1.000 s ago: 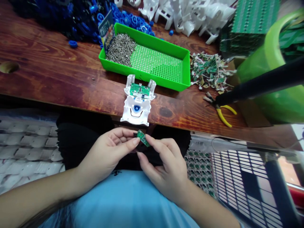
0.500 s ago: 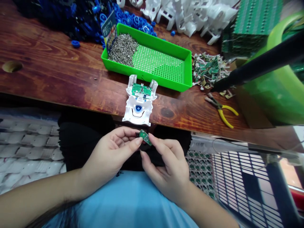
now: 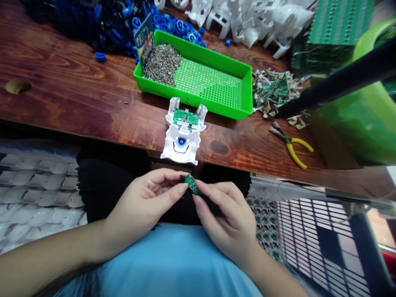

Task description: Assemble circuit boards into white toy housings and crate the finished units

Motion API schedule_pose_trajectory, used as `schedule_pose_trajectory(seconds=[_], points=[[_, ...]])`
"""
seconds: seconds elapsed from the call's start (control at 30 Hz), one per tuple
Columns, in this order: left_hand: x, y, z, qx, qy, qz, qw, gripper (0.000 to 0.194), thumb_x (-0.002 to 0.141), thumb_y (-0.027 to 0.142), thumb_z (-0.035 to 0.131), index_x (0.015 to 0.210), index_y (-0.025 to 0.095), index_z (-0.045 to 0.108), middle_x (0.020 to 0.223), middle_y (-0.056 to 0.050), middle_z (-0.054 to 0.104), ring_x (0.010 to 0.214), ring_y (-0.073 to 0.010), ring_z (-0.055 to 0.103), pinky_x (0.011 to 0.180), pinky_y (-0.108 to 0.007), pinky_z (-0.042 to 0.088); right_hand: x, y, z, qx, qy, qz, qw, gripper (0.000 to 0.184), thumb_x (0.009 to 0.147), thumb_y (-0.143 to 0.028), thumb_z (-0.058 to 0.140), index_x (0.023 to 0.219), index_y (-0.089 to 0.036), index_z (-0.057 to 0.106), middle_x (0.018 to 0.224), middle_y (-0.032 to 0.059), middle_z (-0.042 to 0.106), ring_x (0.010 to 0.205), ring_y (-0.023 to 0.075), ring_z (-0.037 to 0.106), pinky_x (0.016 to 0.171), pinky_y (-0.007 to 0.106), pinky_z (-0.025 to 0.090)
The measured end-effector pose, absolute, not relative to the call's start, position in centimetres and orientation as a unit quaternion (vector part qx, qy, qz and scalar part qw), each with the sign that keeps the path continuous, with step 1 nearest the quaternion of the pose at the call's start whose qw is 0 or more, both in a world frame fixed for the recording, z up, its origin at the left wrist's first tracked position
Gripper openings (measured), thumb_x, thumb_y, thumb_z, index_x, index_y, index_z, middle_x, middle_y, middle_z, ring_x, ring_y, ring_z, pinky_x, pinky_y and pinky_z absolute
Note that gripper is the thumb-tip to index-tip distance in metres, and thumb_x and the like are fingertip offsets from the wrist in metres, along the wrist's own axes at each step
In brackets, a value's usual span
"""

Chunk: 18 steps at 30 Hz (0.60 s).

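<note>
A glossy reddish-brown wooden table spans the upper half of the frame, with a round hollow at far left and a dark knot right of centre. At lower right, a black grid stands beside a dark slanting post.

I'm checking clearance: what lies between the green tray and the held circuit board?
In the head view, white plastic parts and the table edge lie between tray and circuit board.

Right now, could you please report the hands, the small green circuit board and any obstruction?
Left hand pinching small green circuit board. Right hand at its right edge. White plastic shell beyond, not in the way.
</note>
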<state>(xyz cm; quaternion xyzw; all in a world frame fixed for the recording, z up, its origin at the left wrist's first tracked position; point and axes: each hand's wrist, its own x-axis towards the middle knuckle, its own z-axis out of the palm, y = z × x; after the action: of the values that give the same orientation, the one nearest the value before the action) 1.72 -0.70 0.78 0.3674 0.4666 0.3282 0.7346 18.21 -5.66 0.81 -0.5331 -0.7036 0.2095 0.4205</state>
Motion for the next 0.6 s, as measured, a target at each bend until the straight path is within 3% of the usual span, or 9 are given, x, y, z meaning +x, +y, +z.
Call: schedule_pose_trajectory(seconds=[0.37,0.6], points=[[1.71,-0.89,0.75,0.361,0.467,0.327,0.738,0.013,0.079,0.021,0.072,0.091,0.024,0.070,0.087,0.007,0.074,0.082,-0.0046,0.066,0.076,-0.007,0.051,18.04,-5.72,1.14,-0.561,-0.714,0.164,0.386,0.029,0.081,-0.006,0.062,0.109,-0.011,0.064,0.088,0.0053,0.063,0.079,0.0069,0.062,0.073,0.013,0.053],[1.80,-0.78,0.45,0.351,0.490,0.327,0.728,0.014,0.077,0.021,0.074,0.090,0.021,0.069,0.085,0.005,0.073,0.080,-0.0048,0.066,0.075,-0.008,0.051,17.99,-5.53,1.00,-0.558,-0.708,0.198,0.385,0.029,0.083,-0.007,0.060,0.110,-0.016,0.063,0.089,0.0035,0.063,0.081,0.0075,0.062,0.076,0.015,0.054]])
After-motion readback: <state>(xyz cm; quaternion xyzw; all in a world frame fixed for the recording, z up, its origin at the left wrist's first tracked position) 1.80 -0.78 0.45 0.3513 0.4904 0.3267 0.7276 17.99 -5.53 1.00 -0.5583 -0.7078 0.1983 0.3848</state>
